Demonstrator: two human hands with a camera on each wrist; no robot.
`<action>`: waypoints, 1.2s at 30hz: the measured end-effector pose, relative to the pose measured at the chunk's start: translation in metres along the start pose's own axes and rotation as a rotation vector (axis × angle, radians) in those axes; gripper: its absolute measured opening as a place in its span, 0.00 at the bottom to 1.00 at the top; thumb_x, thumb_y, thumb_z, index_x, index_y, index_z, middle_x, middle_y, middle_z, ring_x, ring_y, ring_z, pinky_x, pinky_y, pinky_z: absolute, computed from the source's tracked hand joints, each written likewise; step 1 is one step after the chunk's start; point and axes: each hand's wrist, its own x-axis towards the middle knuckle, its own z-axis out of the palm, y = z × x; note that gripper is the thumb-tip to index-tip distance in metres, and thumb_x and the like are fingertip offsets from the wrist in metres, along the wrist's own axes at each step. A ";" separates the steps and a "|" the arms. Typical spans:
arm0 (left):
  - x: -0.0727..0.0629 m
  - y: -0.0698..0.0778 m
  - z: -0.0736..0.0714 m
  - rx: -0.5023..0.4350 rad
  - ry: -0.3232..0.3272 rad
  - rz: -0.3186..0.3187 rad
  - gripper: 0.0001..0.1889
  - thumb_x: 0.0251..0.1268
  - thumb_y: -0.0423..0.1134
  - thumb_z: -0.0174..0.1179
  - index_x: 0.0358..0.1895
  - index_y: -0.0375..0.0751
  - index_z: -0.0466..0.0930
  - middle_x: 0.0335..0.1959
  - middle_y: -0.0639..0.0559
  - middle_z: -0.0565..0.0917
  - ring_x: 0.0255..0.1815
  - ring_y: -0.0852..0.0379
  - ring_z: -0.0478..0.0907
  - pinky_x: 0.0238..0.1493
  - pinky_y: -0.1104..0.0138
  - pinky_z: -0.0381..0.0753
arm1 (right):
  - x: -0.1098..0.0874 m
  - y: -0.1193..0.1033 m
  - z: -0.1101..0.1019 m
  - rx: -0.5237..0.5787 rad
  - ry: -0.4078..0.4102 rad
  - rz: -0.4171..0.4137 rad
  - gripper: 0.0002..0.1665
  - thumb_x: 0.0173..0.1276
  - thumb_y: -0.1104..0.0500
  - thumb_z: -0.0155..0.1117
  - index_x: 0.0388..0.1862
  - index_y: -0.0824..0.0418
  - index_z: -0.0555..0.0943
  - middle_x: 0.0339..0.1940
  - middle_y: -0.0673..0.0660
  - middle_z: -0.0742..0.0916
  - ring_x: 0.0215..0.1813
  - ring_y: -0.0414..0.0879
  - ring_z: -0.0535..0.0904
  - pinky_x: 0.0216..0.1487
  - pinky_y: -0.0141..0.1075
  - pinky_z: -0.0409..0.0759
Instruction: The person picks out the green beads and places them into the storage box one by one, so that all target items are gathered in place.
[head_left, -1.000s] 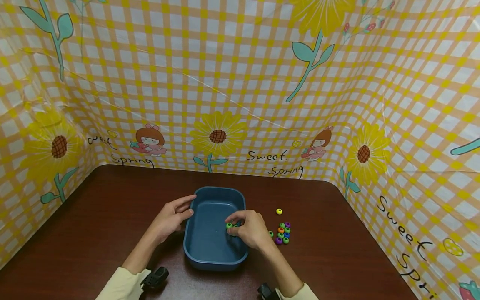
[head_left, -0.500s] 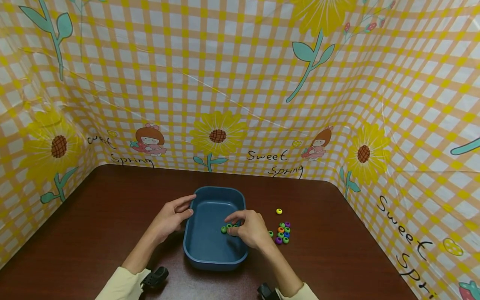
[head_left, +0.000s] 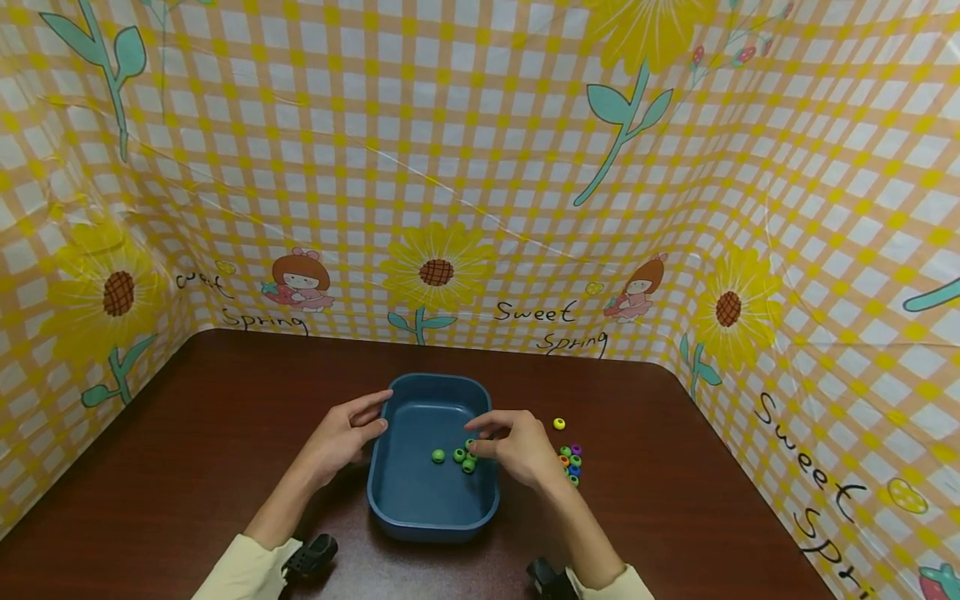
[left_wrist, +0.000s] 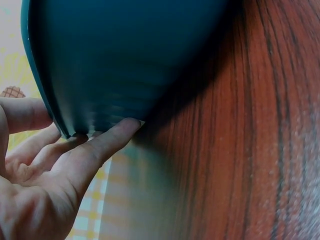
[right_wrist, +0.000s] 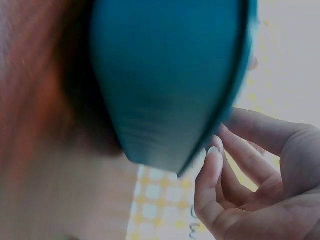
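Checked cloth printed with sunflowers and "Sweet Spring" lettering rises around a dark wooden desk, where a person works with two bare hands. At left, a pale sleeve ends near a black wrist device; beyond it, the left hand touches the near side of a blue tub, fingers extended and spaced apart, the thumb laid along the outer wall and other fingertips at the rim. The tub sits on the desk between the hands. On its floor, right of center, lie at least five green beads: a lone bead to the left and a tight group beside it, partly covered by the thumb of the right hand. That hand reaches over the tub's right rim, thumb and forefinger apart, with nothing visible between their tips. Farther right on the desk, a yellow bead lies apart, just beyond a cluster of green, purple, orange and blue beads, partly hidden by the right hand and forearm.
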 end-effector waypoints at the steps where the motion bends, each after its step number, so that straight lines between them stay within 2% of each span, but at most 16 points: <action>1: 0.000 0.000 0.000 0.000 -0.001 0.001 0.27 0.77 0.33 0.55 0.77 0.47 0.66 0.75 0.36 0.69 0.68 0.34 0.75 0.53 0.43 0.84 | 0.000 0.000 -0.004 0.007 0.009 0.012 0.12 0.61 0.64 0.75 0.45 0.59 0.90 0.32 0.53 0.85 0.34 0.44 0.80 0.34 0.36 0.79; 7: 0.002 0.000 0.001 0.002 -0.001 0.009 0.27 0.77 0.33 0.55 0.76 0.47 0.67 0.75 0.36 0.70 0.69 0.34 0.74 0.53 0.42 0.83 | -0.002 0.004 -0.035 0.042 0.047 0.102 0.15 0.63 0.62 0.74 0.49 0.59 0.88 0.36 0.56 0.85 0.35 0.50 0.83 0.35 0.40 0.81; 13: 0.003 -0.001 0.002 -0.022 -0.007 0.018 0.27 0.77 0.31 0.54 0.77 0.45 0.66 0.75 0.36 0.68 0.68 0.33 0.75 0.51 0.44 0.85 | -0.006 0.015 -0.068 0.041 0.023 0.145 0.19 0.66 0.58 0.73 0.55 0.61 0.86 0.38 0.58 0.85 0.35 0.48 0.82 0.36 0.38 0.82; 17: 0.004 -0.003 0.003 -0.042 -0.015 0.023 0.28 0.77 0.30 0.54 0.77 0.43 0.65 0.76 0.35 0.68 0.67 0.33 0.75 0.49 0.46 0.86 | -0.008 0.025 -0.081 0.008 0.008 0.180 0.20 0.67 0.58 0.72 0.56 0.61 0.85 0.40 0.58 0.85 0.35 0.49 0.81 0.36 0.40 0.80; 21: 0.004 -0.003 0.002 -0.040 -0.017 0.018 0.28 0.77 0.31 0.53 0.77 0.44 0.65 0.76 0.35 0.67 0.68 0.34 0.75 0.50 0.46 0.86 | -0.007 0.038 -0.084 -0.013 -0.007 0.213 0.19 0.64 0.60 0.73 0.54 0.63 0.85 0.42 0.60 0.85 0.39 0.52 0.82 0.39 0.44 0.81; 26: 0.003 -0.003 0.002 -0.030 -0.010 0.014 0.28 0.77 0.31 0.54 0.77 0.45 0.65 0.76 0.36 0.68 0.68 0.34 0.75 0.50 0.46 0.86 | -0.002 0.056 -0.081 -0.041 -0.097 0.226 0.20 0.60 0.64 0.75 0.51 0.67 0.85 0.44 0.63 0.86 0.40 0.50 0.82 0.43 0.46 0.84; 30: 0.003 -0.003 0.001 -0.026 -0.005 0.016 0.28 0.77 0.32 0.54 0.77 0.45 0.66 0.76 0.36 0.68 0.68 0.34 0.75 0.50 0.46 0.86 | -0.001 0.064 -0.078 -0.073 -0.158 0.229 0.19 0.56 0.66 0.75 0.49 0.67 0.86 0.44 0.64 0.87 0.37 0.49 0.82 0.40 0.45 0.84; 36: 0.003 -0.003 0.000 -0.025 -0.005 0.022 0.27 0.77 0.32 0.55 0.77 0.45 0.66 0.76 0.36 0.68 0.68 0.34 0.75 0.50 0.46 0.86 | 0.000 0.069 -0.075 -0.110 -0.160 0.229 0.17 0.53 0.69 0.76 0.44 0.66 0.87 0.41 0.61 0.87 0.39 0.47 0.79 0.35 0.41 0.81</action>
